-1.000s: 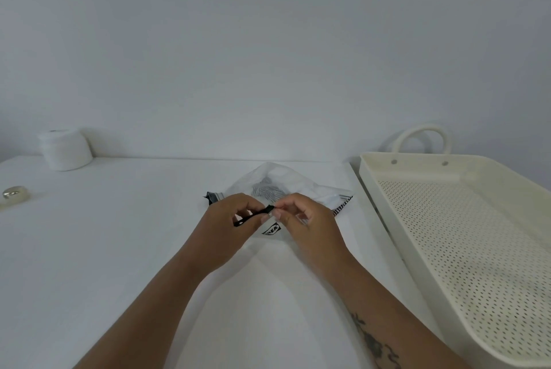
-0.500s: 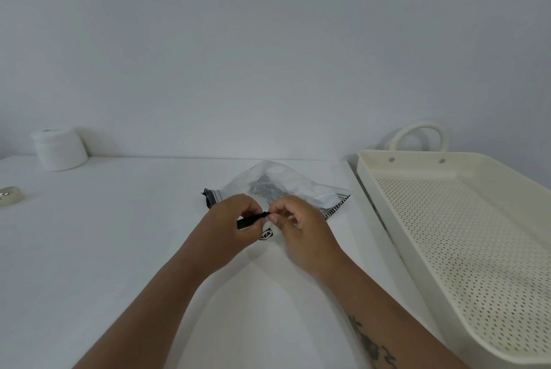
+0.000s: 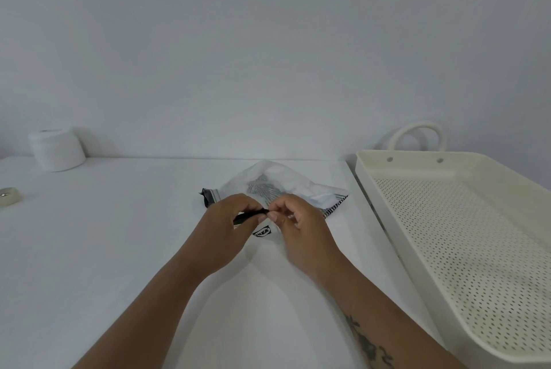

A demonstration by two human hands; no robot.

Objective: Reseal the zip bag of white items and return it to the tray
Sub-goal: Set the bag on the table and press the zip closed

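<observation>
A clear zip bag (image 3: 277, 182) with black striped markings and a black zip strip lies on the white table, just left of the tray. White contents fill it; I cannot make them out singly. My left hand (image 3: 229, 219) pinches the black zip strip from the left. My right hand (image 3: 298, 222) pinches the same strip from the right, fingertips nearly touching the left hand's. Both hands hide the bag's near edge. The cream perforated tray (image 3: 387, 171) with a loop handle stands at the right and holds nothing.
A white cylindrical roll (image 3: 58, 149) stands at the table's far left by the wall. A small roll of tape (image 3: 9, 196) lies at the left edge. The white table (image 3: 104, 234) stretches between them and the bag.
Both hands stayed on the zip strip; my right fingertips crept slightly left along it toward the left hand. The bag has not moved on the table.
</observation>
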